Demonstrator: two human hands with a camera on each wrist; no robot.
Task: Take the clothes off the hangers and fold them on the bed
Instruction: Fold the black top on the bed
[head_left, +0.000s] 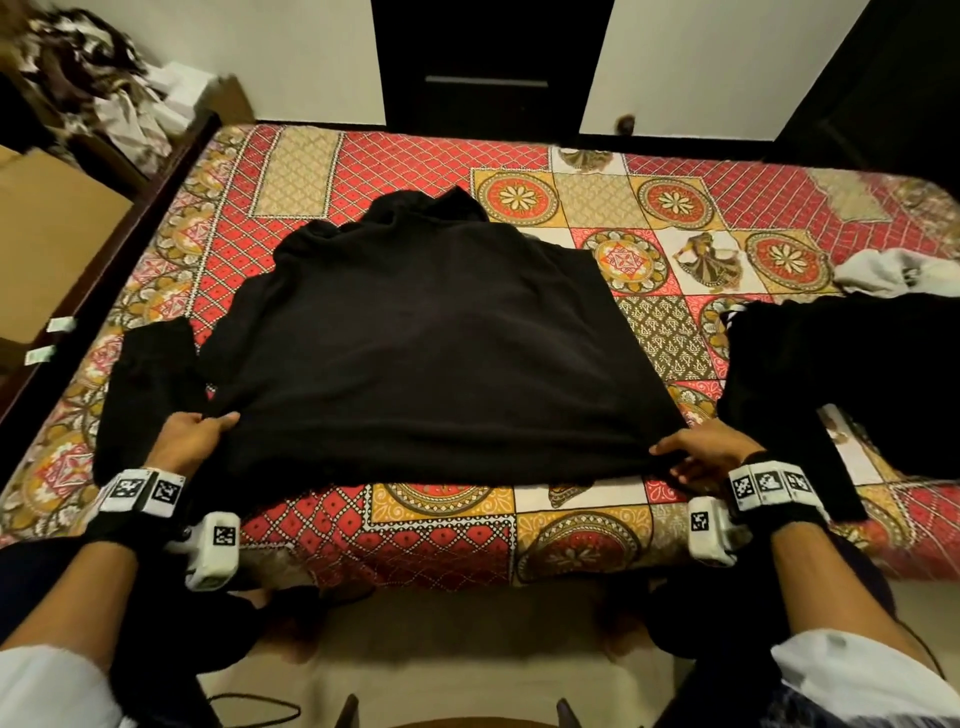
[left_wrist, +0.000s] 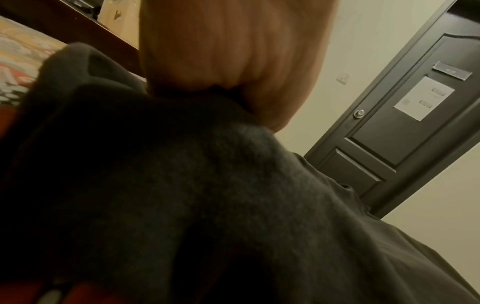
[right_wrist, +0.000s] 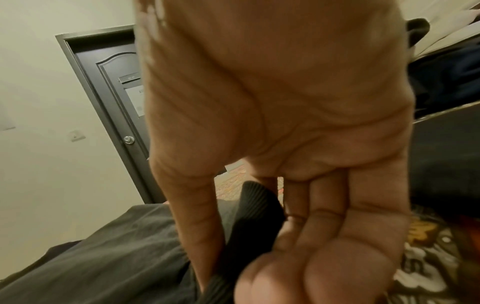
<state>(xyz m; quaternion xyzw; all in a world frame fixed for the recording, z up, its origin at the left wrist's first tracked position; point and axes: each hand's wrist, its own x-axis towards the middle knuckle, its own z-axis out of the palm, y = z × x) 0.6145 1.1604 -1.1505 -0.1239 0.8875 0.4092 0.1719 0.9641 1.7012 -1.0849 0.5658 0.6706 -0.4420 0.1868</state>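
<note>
We have the black fleece hooded sweatshirt (head_left: 431, 338) spread flat across the middle of the frame on the bed with the red and gold patterned cotton sheet (head_left: 415, 156), hood toward the top, hem toward us. Our left hand (head_left: 189, 439) pinches the lower left hem corner, thumb on top and fingers curled under the cloth. Our right hand (head_left: 709, 449) clamps the ribbed lower right corner between thumb and curled fingers, as the right wrist view shows plainly.

To fold well from here, we judge it best to keep the hem taut between both hands, lift evenly, and carry it straight toward the hood so the edges meet squarely. The sleeve (head_left: 145, 395) lying loose at the left of the frame probably wants tucking across the body first, or it will bulge out. Another dark garment (head_left: 852, 374) sits at the right edge, near but apart.
</note>
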